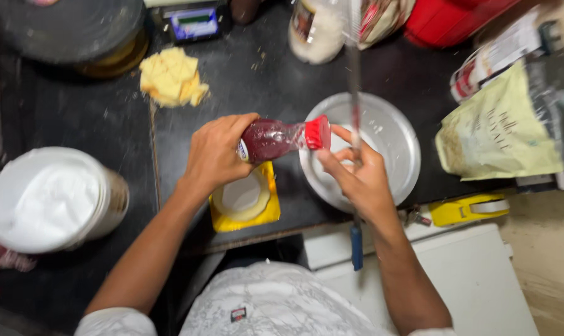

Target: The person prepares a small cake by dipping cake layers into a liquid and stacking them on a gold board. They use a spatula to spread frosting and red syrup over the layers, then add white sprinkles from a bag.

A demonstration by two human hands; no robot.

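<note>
- The left hand [216, 152] covers the red bottle's [276, 139] base.
- A red container [450, 18] is cut off by the top edge.
- The long blade [355, 74] is motion-blurred.

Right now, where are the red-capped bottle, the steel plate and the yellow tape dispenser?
Red-capped bottle [276, 138]: head view, on its dark red body.
Steel plate [394, 134]: head view, on the bare right part.
Yellow tape dispenser [465, 210]: head view, on its yellow body.

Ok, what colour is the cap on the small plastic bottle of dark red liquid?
The cap is red, seen in the head view.

Dark-red bottle [271, 139], red cap [319, 132], yellow tray [244, 218], silver plate [388, 134]
</note>
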